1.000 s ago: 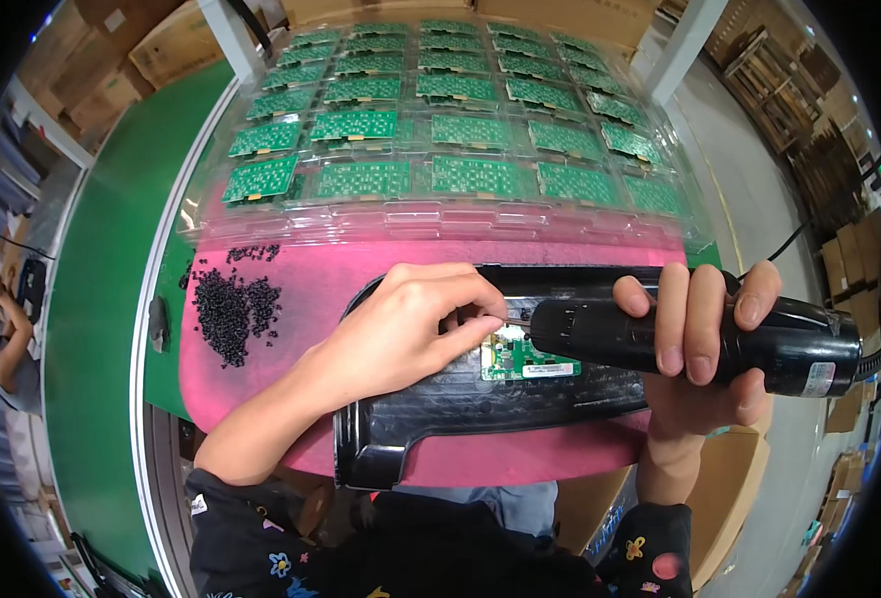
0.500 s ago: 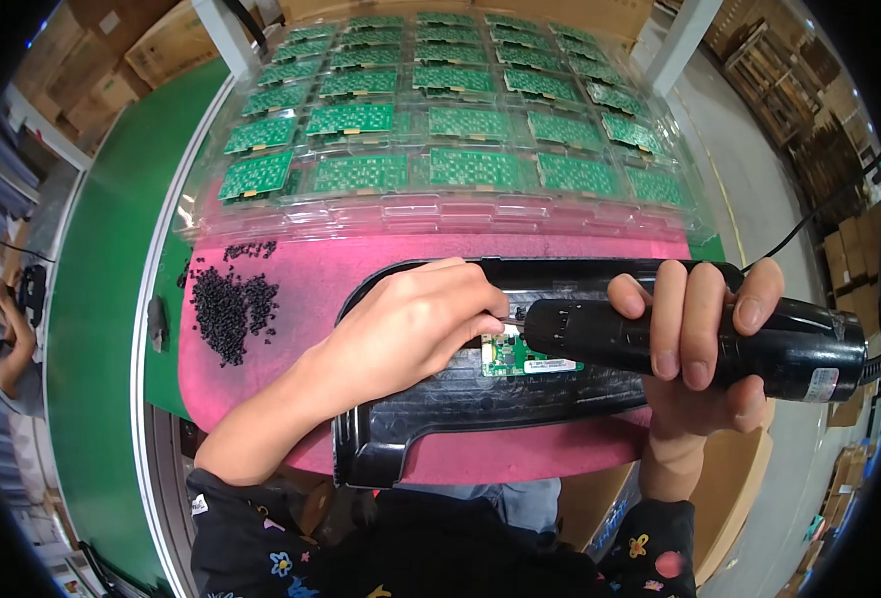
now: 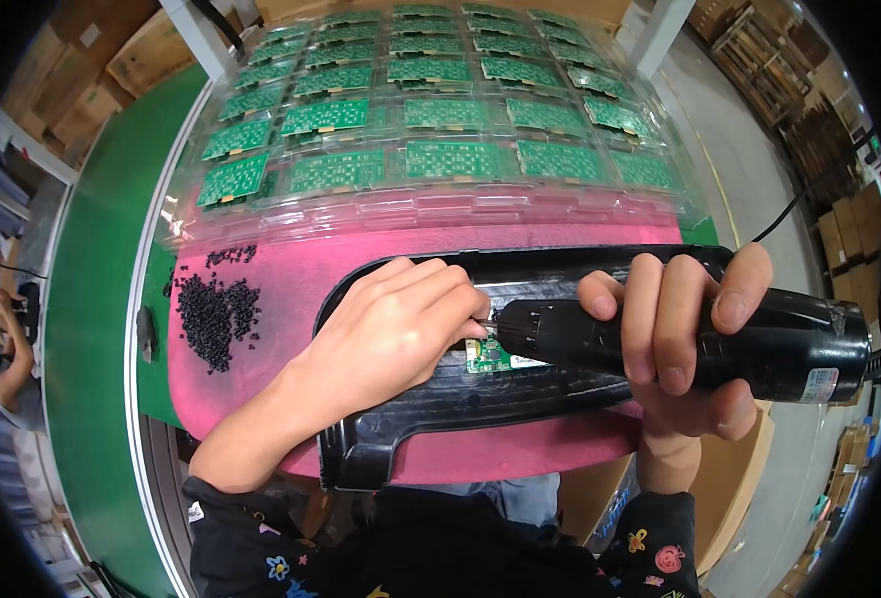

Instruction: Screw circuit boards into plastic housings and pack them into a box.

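My right hand (image 3: 675,329) is wrapped round a black electric screwdriver (image 3: 799,324), held nearly level with its tip pointing left. At that tip my left hand (image 3: 396,324) has thumb and fingers pinched together by the thin metal bit (image 3: 492,323). Whatever sits between those fingertips is hidden. Beneath the tip, a small green circuit board (image 3: 485,357) lies inside a long black plastic housing (image 3: 460,404); the screwdriver and my fingers cover part of it. My left wrist passes over the housing's left end.
Small black screws (image 3: 211,319) lie heaped on the pink mat (image 3: 291,284) at the left. Behind the housing stand clear plastic trays (image 3: 431,204) with rows of green circuit boards (image 3: 450,159). Cardboard boxes (image 3: 844,239) stand at the far right. Another person (image 3: 7,349) sits at the far left.
The whole view has shifted slightly, so things sit further left in it. The screwdriver's front end now covers more of the board. Both hands keep their hold.
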Tool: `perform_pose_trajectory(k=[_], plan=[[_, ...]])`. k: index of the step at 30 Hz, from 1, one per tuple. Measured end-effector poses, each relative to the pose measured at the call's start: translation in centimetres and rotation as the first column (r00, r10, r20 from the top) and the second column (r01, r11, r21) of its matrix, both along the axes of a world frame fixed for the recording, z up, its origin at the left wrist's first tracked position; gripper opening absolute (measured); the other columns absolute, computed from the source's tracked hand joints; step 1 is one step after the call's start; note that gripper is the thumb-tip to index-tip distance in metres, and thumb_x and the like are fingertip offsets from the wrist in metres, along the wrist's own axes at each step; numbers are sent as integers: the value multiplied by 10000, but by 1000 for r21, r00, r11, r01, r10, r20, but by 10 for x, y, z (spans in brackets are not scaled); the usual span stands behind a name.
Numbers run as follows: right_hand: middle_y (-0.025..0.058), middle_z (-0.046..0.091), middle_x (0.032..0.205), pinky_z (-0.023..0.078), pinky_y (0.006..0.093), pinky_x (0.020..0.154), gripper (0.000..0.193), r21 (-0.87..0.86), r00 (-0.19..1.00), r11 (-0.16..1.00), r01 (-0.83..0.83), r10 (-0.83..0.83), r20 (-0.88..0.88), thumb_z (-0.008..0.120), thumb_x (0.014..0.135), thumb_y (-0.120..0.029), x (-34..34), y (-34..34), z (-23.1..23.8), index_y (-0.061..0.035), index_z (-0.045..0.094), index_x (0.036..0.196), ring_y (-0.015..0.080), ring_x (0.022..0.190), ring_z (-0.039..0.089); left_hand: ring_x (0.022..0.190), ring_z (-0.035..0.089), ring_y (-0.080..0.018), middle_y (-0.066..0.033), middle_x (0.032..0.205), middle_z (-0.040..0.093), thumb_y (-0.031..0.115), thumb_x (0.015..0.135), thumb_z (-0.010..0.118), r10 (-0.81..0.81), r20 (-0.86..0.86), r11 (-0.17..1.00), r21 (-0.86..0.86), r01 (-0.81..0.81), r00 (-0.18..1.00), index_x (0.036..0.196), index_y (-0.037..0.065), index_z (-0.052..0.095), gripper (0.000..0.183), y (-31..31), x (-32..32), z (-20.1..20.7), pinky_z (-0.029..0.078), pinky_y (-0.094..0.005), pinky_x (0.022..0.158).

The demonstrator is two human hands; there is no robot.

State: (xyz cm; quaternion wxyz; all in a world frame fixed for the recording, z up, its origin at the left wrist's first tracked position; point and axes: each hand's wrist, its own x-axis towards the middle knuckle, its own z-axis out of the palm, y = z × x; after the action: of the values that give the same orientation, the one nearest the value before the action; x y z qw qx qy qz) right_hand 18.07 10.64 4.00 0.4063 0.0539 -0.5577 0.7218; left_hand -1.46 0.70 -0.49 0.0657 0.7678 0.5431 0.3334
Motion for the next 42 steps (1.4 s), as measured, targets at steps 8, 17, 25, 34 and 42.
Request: perform_pose_trajectory(k=[8,17,25,34,42], plan=[[-48,460,651,378,288,683,355,-59,977,976,210,-211,-16,631,872,-327,9,7,5,-103,442,1072,83,585,450,737,626,-256,-90,799,629,-27,693,738,31,72,993,115,-40,997,880,-2,644,210,0,1,2,497,-341,643],[30,480,633,393,252,502,263,-35,934,934,356,-354,50,629,840,-153,5,23,-6,-15,481,1008,90,525,437,697,649,-267,-115,781,658,-27,744,723,60,159,995,71,-72,985,868,-9,666,138,-2,0,-2,514,-345,609],[44,494,645,404,256,501,257,-2,923,928,372,-369,106,634,837,-121,1,24,-9,1,492,1014,96,523,457,698,632,-259,-77,738,634,133,785,729,-72,103,986,-140,86,992,799,44,635,130,-4,2,4,512,-352,597],[18,455,634,386,258,533,273,66,901,922,382,-387,193,625,843,-181,-7,20,-7,-20,475,1006,94,519,428,694,653,-243,-67,742,658,159,777,731,-99,-14,977,-193,94,995,811,61,653,130,-9,-3,4,523,-351,595],[-16,407,591,344,245,514,349,136,840,909,395,-417,346,641,821,-273,-16,14,-3,-35,460,1000,82,499,380,708,665,-286,-93,768,678,159,795,715,-65,87,967,-241,84,994,838,49,665,128,-6,-4,0,532,-361,624]])
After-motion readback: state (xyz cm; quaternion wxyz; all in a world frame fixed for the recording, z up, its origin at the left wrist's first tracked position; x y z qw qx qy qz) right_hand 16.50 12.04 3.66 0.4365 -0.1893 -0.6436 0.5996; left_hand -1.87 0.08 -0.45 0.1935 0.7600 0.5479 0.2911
